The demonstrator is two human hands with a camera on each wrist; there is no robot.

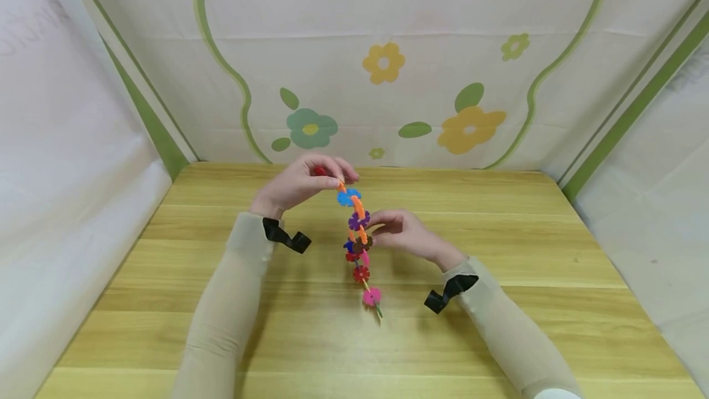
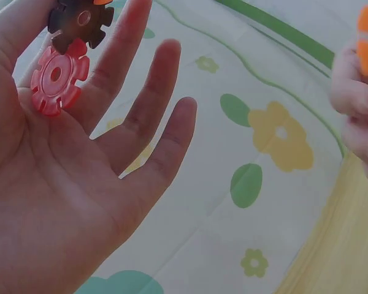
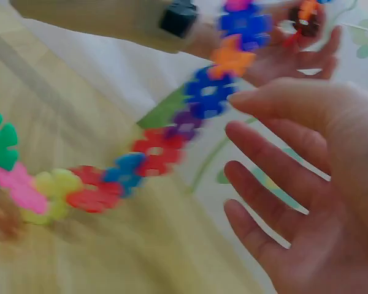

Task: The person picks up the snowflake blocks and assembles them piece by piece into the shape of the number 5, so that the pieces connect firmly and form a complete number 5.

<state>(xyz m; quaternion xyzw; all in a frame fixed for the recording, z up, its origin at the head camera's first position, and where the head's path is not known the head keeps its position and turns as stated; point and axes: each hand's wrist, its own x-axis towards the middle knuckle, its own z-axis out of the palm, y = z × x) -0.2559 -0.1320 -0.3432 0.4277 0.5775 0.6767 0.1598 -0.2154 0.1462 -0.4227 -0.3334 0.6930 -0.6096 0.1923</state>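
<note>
A chain of notched plastic flower discs (image 1: 361, 274) in several colours hangs at the middle of the table, one end lowest and towards the person. My left hand (image 1: 299, 182) pinches its upper end near an orange disc. A brown disc (image 2: 67, 30) and a red disc (image 2: 48, 92) lie against this hand's palm side; its other fingers are spread. To the right of the chain is my right hand (image 1: 412, 237), thumb and forefinger parted beside a purple disc. In the right wrist view its thumb tip meets the edge of a blue disc (image 3: 199, 105), while the forefinger's tip is hidden.
The wooden table (image 1: 476, 350) spans the space below both hands. A white cloth wall (image 1: 343, 11) with printed flowers stands behind it, with more cloth at both sides. Black straps (image 1: 285, 237) hang loose from both wrists.
</note>
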